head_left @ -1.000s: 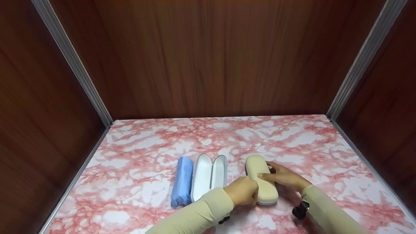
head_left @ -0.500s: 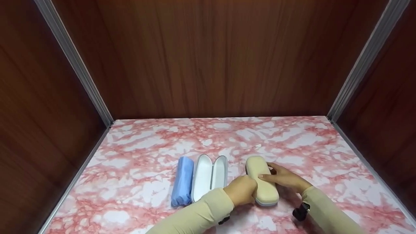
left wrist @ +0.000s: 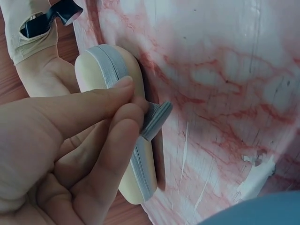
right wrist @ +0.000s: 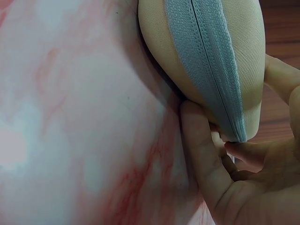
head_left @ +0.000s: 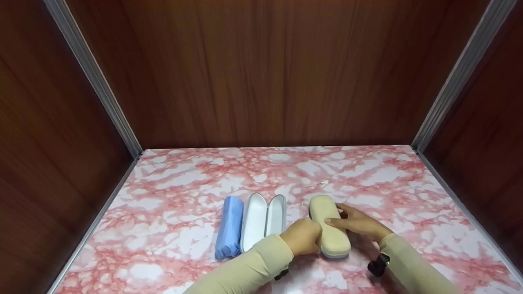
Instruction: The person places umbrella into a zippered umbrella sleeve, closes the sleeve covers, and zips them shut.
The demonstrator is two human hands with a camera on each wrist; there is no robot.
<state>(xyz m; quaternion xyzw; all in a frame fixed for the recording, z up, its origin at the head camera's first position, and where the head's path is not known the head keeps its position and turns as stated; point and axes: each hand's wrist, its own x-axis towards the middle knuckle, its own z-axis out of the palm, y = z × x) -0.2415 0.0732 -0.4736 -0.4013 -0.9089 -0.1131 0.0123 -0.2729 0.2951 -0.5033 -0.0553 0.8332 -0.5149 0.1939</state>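
Note:
A beige oblong zippered glasses case (head_left: 325, 209) lies on the marbled tabletop, between both hands. My right hand (head_left: 359, 224) grips it from the right, thumb on top and fingers at the far side edge. The left hand (head_left: 301, 237) pinches at the case's near left side. In the left wrist view its thumb and forefinger meet over the grey zipper band (left wrist: 110, 70), beside a protruding grey fabric loop (left wrist: 159, 119); whatever lies between the fingertips is hidden. The zipper seam (right wrist: 206, 47) looks closed in the right wrist view.
Left of the hands lies an open hard case (head_left: 254, 222) with a white lining, partly behind the left sleeve. Beside it sits a blue fabric bundle (head_left: 229, 226). Dark wood panels (head_left: 261, 73) enclose the red-and-white table (head_left: 171, 179) at the back and sides.
My left hand has shifted very slightly leftward along the case's side. The right hand and the case have hardly moved.

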